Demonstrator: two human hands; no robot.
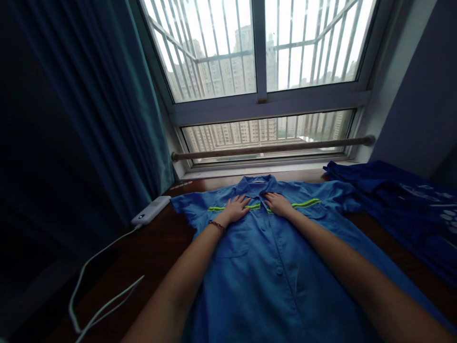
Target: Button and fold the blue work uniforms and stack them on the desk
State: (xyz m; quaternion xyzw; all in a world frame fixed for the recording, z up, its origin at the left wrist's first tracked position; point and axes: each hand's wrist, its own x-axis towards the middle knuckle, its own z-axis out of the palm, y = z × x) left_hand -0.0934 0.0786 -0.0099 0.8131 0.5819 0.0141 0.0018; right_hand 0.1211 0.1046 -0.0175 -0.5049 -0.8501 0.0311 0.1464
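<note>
A blue short-sleeved button-up shirt point(257, 281) lies spread front side up, its collar toward the window. Yellow-green stripes cross its chest on both sides. My left hand point(235, 208) rests flat on the left part of the chest, fingers spread over the stripe. On the other side of the button placket, my right hand point(278, 204) lies flat just below the collar, fingers stretched toward the front opening. Neither hand grips the cloth. A dark beaded bracelet point(217, 225) circles my left wrist.
The shirt lies on a dark brown wooden surface point(160, 252). To the left are a white power strip point(152, 210) with a white cable point(84, 271) and a blue curtain point(107, 105). A darker blue garment point(396, 205) lies at the right. A rail point(271, 148) crosses the window ahead.
</note>
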